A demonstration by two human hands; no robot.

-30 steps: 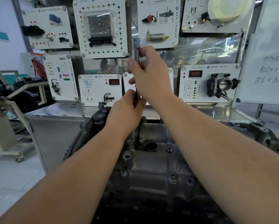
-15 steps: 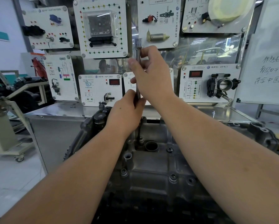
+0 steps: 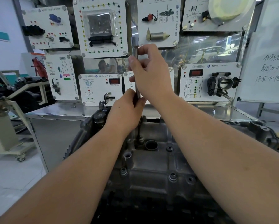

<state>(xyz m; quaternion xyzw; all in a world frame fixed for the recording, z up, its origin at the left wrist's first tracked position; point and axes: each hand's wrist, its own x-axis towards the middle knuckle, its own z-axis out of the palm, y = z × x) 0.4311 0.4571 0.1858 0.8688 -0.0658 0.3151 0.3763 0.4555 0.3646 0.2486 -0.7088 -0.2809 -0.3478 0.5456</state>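
- Gripping a long metal rod (image 3: 135,46) that stands upright, the left hand (image 3: 125,110) wraps the lower shaft and the right hand (image 3: 151,75) pinches it higher up.
- The rod's foot meets the engine block (image 3: 151,167) at its 12 o'clock edge, beside an open round hole (image 3: 151,145). Whether it sits on a bolt is hidden.
- The work looks midway, with several bolts (image 3: 172,175) toward 6 o'clock not yet touched.
- A steel bench (image 3: 62,110) stands beyond, with display boards (image 3: 101,26) above it, a whiteboard (image 3: 272,62) at 2 o'clock and a wheeled stand (image 3: 4,139) at 9 o'clock.
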